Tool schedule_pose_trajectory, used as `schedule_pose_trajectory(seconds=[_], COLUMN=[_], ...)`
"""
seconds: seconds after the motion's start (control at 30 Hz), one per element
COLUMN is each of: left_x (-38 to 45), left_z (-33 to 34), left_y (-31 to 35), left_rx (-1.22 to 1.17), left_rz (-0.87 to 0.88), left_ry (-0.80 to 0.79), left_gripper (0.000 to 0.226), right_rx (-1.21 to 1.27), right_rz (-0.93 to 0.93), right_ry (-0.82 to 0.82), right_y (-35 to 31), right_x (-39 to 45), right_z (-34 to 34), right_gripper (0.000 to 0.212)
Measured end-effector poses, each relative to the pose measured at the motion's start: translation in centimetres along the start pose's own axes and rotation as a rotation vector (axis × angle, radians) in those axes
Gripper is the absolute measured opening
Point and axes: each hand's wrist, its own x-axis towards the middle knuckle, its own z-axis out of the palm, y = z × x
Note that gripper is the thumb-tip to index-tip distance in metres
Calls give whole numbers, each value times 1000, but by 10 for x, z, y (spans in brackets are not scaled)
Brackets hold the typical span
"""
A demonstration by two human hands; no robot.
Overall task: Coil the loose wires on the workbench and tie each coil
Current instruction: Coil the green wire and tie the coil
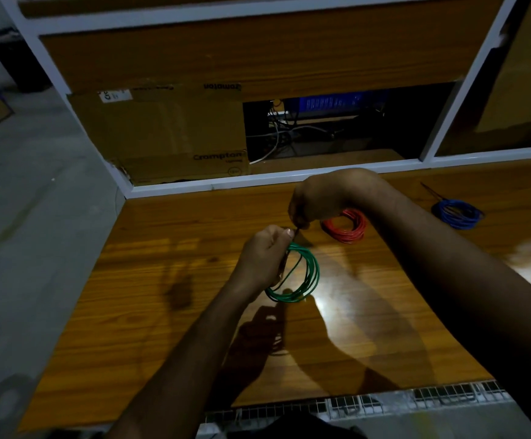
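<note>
My left hand (265, 258) grips the top of a green wire coil (303, 282), which hangs from it just above the wooden workbench (162, 296). My right hand (313, 201) hovers right above it, with the fingers pinched on a thin dark tie (297, 231) at the top of the coil. A red wire coil (349, 228) lies flat on the bench behind my right wrist, partly hidden by it. A blue wire coil (457, 213) lies at the far right, with a thin dark end sticking out behind it.
A white rail (257, 180) borders the bench's far edge. Behind it stand a cardboard box (162, 134) and a dark opening with cables (289, 134). A wire-mesh strip (384, 399) runs along the near edge. Bare floor (30, 217) lies to the left.
</note>
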Motion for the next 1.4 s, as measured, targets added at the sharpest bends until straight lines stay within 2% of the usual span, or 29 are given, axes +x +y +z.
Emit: schedule_pose_trajectory(seconds=[0.1,0.27,0.33,0.4,0.47,0.5,0.6,0.67,0.77,0.93,1.03,1.13,1.3,1.4], left_x=[2,4,6,8,10,11,13,14,15,13,9,7,2,-4], left_z=[0,6,9,10,9,9,9,10,13,20,26,31,34,35], left_y=[4,6,7,8,8,7,8,10,11,18,23,20,7,6], left_rx=[58,-79,-179,-312,-380,-387,-469,-544,-640,-651,-637,-572,-568,-586], left_rz=[8,-47,-122,-191,-203,-198,-196,-221,-249,-255,-251,-264,-258,-234], left_ry=[-24,-54,-57,-65,-71,-66,-39,-48,-74,-87,-81,-43,-95,-87], left_gripper=[21,22,22,21,22,24,23,20,16,19,19,16,11,14], right_rx=[62,43,58,105,123,120,74,91,139,132,372,645,1032,1120], right_rz=[-2,-37,-55,-41,-11,-17,-69,-87,-130,-144,-202,-186,37,170], right_ry=[-21,63,204,462,709,766,804,871,1003,1071,1173,1308,1452,1512], right_y=[0,4,8,7,-3,-13,-48,-53,-46,-44,-40,-43,-53,-51], right_x=[-1,0,-4,-14,-32,-42,-60,-58,-54,-51,-48,-48,-48,-47], right_z=[-1,3,6,17,43,62,121,144,151,156,163,167,164,161], right_gripper=[24,19,14,10,23,31,53,48,23,14,14,24,21,17])
